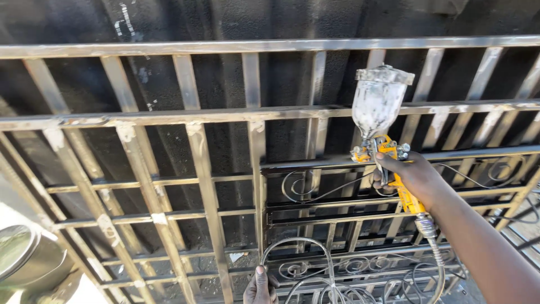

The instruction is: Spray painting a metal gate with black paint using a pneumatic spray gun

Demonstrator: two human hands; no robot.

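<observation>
Head camera view, looking down at a person's two bare hands working on metalwork outdoors in strong sun. At right, the right hand (413, 174) is closed around the yellow handle of a paint spray gun (388, 149), one finger hooked over its trigger. One cloudy, paint-flecked cup (378, 101) with a lid stands upright on top of the gun, and one braided hose (436, 259) drops from the base of the handle and curves down toward the bottom edge. The gun's nozzle faces left, close to a steel gate frame (225, 115) that fills nearly the whole picture. At bottom centre, the left hand (259, 288) shows only in part; its fingers are curled together against a lower bar of the frame, thumb up. The frame is built of bare grey rails and many slanted uprights, with pale ground patches at the welds. Its lower right section is darker and carries curled scroll ornaments (306, 186) between short bars. Behind the bars lies a rough, black, soot-coloured wall (225, 22). At the lower left corner sits one round metal can (25, 262), well apart from both hands.
</observation>
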